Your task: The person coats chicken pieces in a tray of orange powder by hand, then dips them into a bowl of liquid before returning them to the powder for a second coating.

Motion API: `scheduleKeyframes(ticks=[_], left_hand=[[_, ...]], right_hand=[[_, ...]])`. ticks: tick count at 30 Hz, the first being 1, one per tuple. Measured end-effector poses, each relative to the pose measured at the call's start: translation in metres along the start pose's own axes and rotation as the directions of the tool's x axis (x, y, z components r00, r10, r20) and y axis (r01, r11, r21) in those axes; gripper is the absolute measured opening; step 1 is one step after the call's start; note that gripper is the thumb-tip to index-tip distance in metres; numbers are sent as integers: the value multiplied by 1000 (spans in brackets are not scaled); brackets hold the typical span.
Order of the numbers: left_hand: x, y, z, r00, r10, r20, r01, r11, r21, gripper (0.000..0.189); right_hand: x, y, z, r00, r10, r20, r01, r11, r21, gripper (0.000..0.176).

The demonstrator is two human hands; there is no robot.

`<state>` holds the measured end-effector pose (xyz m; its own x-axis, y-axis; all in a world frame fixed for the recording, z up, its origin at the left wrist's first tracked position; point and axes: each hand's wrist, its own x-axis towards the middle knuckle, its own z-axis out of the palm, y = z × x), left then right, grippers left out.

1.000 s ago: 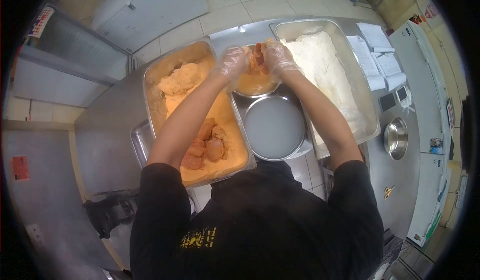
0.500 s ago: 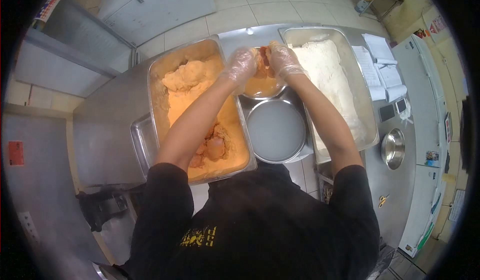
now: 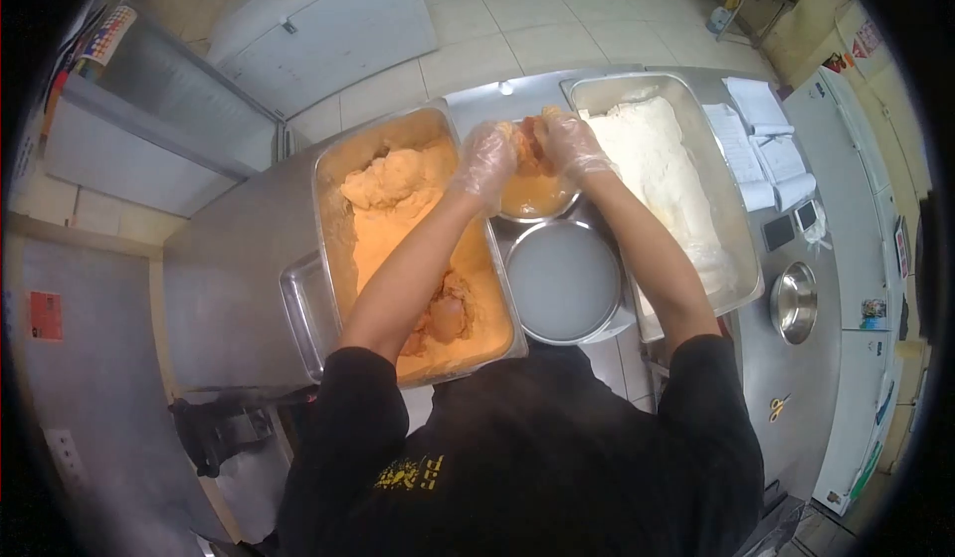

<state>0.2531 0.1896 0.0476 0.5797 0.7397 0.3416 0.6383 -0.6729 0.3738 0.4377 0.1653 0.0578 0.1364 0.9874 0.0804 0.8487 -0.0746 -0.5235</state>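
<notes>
My left hand (image 3: 487, 164) and my right hand (image 3: 579, 146), both in clear plastic gloves, grip a reddish, coated piece of chicken (image 3: 532, 149) between them. They hold it above a round bowl of orange liquid (image 3: 537, 201). Left of the bowl, under my left forearm, a deep metal pan (image 3: 331, 224) holds orange breading flour (image 3: 378, 254) with a lumpy heap at its far end. More chicken pieces (image 3: 446, 318) lie in the flour near the pan's front. On the right, a second metal pan (image 3: 751, 259) contains white flour (image 3: 647, 159).
Nearer my body, a round pot (image 3: 563, 283) holds cloudy liquid. A metal tray (image 3: 301, 308) sits beside the left pan. Papers (image 3: 761, 144), a phone (image 3: 779, 232), a steel bowl (image 3: 794, 303) and yellow scissors (image 3: 779, 408) lie on the right counter.
The whole view has shifted slightly, with everything lower and further right in the picture. Both hands stay above the orange liquid, still gripping the chicken, its pose slightly different.
</notes>
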Motion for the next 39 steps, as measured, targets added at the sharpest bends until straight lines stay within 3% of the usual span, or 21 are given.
scheduleKeyframes(ticks=[3, 6, 11, 12, 15, 18, 21, 24, 27, 30, 34, 37, 39], left_hand=[[8, 9, -10, 982, -73, -175, 51, 990, -128, 23], [11, 26, -37, 987, -158, -44, 148, 975, -167, 22], [3, 10, -3, 983, -168, -72, 152, 971, -184, 20], [1, 11, -6, 985, -163, -56, 148, 966, -211, 20], [6, 3, -9, 957, 8, -289, -44, 992, -119, 19], [9, 11, -24, 974, -145, -174, 89, 951, -294, 18], [2, 14, -16, 975, -210, -70, 184, 944, -274, 19], [-4, 6, -4, 973, -197, -117, 149, 932, -330, 18], [-1, -3, -10, 949, 84, -305, -95, 995, -23, 19], [9, 10, -34, 963, -123, -238, 64, 968, -242, 19], [6, -5, -6, 948, -86, -308, 10, 971, -241, 18], [-1, -3, -6, 975, -162, -152, 103, 936, -335, 18], [-2, 0, -5, 970, -173, -169, 111, 939, -326, 19]], right_hand=[[4, -7, -19, 997, -12, -73, 12, 1000, -7, 29], [1, -8, -18, 997, 15, -71, -16, 1000, -13, 29], [2, 0, 13, 998, 0, -68, -1, 1000, -21, 29], [2, 3, 16, 996, 8, -88, -9, 1000, -9, 29], [10, -4, -3, 988, 0, -157, 2, 1000, 13, 29], [5, -9, -14, 984, -47, -172, 45, 999, -15, 29], [7, -7, -3, 985, -85, -147, 73, 994, -82, 28], [3, -7, 7, 989, -49, -139, 49, 999, -6, 29], [14, -13, -11, 992, -75, -99, 65, 993, -96, 29], [11, -25, -31, 995, -39, -96, 39, 999, -5, 30], [10, -21, -16, 998, -67, 21, 69, 986, -153, 29], [6, -15, -4, 999, -17, 39, 20, 998, -63, 30], [9, -3, 10, 994, -106, 9, 106, 990, -91, 30]])
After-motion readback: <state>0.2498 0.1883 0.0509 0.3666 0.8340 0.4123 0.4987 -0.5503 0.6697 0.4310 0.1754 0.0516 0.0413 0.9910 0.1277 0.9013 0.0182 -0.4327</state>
